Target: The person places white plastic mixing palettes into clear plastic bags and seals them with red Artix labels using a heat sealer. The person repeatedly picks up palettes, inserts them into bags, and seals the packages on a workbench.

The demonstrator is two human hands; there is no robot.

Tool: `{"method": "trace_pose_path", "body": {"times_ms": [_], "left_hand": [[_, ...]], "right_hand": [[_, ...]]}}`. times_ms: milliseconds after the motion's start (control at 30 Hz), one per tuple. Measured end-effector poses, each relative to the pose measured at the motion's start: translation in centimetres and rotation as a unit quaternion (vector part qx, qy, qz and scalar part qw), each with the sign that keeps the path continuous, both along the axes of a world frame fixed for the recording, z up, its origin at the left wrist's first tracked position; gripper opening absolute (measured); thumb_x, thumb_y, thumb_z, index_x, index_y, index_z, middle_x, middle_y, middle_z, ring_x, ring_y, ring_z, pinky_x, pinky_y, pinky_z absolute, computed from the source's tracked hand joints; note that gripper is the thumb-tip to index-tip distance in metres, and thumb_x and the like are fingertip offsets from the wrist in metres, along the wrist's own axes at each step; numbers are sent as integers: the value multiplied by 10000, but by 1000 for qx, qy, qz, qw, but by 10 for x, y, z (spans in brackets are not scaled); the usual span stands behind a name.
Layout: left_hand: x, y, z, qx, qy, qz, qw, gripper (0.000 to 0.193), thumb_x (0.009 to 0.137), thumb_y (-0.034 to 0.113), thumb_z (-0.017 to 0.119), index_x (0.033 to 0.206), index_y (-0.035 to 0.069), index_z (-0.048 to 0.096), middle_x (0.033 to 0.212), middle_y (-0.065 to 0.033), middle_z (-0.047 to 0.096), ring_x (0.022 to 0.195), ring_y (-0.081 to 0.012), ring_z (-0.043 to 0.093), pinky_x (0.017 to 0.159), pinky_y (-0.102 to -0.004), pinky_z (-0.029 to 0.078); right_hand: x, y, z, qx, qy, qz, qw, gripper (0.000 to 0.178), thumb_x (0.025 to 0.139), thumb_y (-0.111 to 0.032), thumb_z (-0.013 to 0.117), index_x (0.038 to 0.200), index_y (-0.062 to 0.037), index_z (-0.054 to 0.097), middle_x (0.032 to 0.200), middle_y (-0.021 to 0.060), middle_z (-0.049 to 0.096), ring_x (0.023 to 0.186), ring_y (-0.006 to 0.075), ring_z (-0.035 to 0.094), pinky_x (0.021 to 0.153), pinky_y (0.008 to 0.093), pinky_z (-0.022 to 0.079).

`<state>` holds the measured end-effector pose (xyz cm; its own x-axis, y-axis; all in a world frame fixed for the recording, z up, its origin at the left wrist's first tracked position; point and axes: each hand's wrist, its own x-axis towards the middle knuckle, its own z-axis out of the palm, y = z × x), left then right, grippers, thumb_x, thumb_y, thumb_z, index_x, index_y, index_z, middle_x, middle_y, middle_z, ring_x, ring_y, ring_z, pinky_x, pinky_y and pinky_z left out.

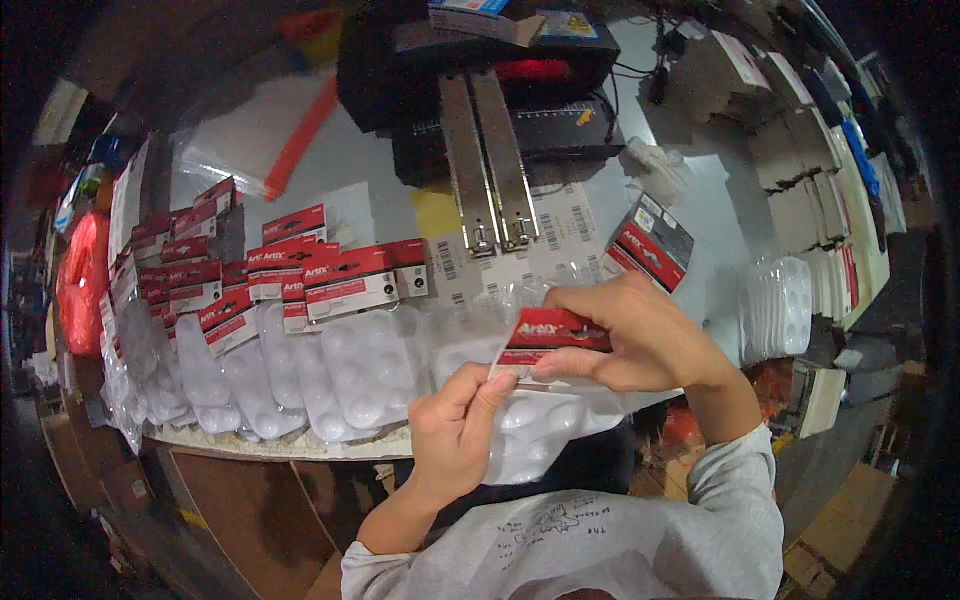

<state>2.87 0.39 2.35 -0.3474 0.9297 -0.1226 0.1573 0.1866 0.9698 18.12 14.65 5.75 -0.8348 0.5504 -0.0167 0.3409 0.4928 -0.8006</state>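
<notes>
In front of my body, a red-and-white header card (545, 326) is held between my two hands. My right hand (645, 335) pinches its right part, thumb below and fingers above. The closed fingers of my left hand (452, 425) grip its lower left corner, where clear plastic also seems to be held. Just below the card hangs a white plastic paint palette (530, 435) with round wells, at the table's near edge. Whether the card is fastened to it cannot be made out. Left of my hands, several carded palettes (365, 375) lie overlapping.
A black machine (500, 95) with two metal rails stands at the back, over barcode label sheets (570, 225). At right are a stack of header cards (650, 245), nested white palettes (778, 310) and grey-white card stacks (800, 150). Clear plastic bags (240, 140) lie back left.
</notes>
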Motion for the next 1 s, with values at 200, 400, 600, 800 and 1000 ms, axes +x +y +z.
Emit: {"method": "trace_pose_path", "body": {"times_ms": [200, 400, 600, 800, 1000], "left_hand": [[-7, 5, -10, 18, -72, 132, 988, 191, 891, 144, 574, 818, -26, 624, 676, 25, 547, 628, -39, 413, 554, -187, 335], [-10, 6, -28, -21, -82, 122, 989, 238, 916, 180, 520, 790, -10, 589, 708, 33, 499, 667, -49, 395, 600, -203, 334], [-22, 48, -48, -32, 75, 114, 990, 259, 932, 201, 439, 837, -31, 508, 684, -97, 501, 665, -130, 414, 631, -278, 381], [-30, 69, -64, -54, 6, 122, 991, 234, 924, 185, 439, 831, -21, 502, 684, -106, 520, 624, -161, 407, 615, -298, 380], [-35, 59, -73, 41, 101, 85, 990, 221, 925, 185, 436, 872, -8, 532, 698, -119, 549, 635, -192, 470, 617, -310, 387]], "right_hand": [[22, 2, -17, -325, -89, -97, 937, 308, 779, -260, 699, 874, 30, 651, 735, 84, 653, 607, 119, 622, 524, 240, 488], [27, -11, -39, -454, -4, -137, 880, 234, 848, -189, 611, 827, 42, 643, 722, 67, 643, 591, 101, 606, 506, 216, 486], [-5, 7, -57, -463, 90, -247, 846, 194, 861, -149, 568, 824, 36, 615, 707, 69, 615, 561, 111, 589, 505, 222, 465], [-12, 19, -72, -492, 150, -283, 810, 162, 871, -131, 559, 839, 22, 604, 746, 65, 607, 589, 109, 585, 540, 225, 475], [-1, 19, -73, -277, 38, -258, 925, 254, 933, -186, 474, 817, 13, 580, 730, 73, 605, 577, 114, 584, 534, 232, 471]]}}
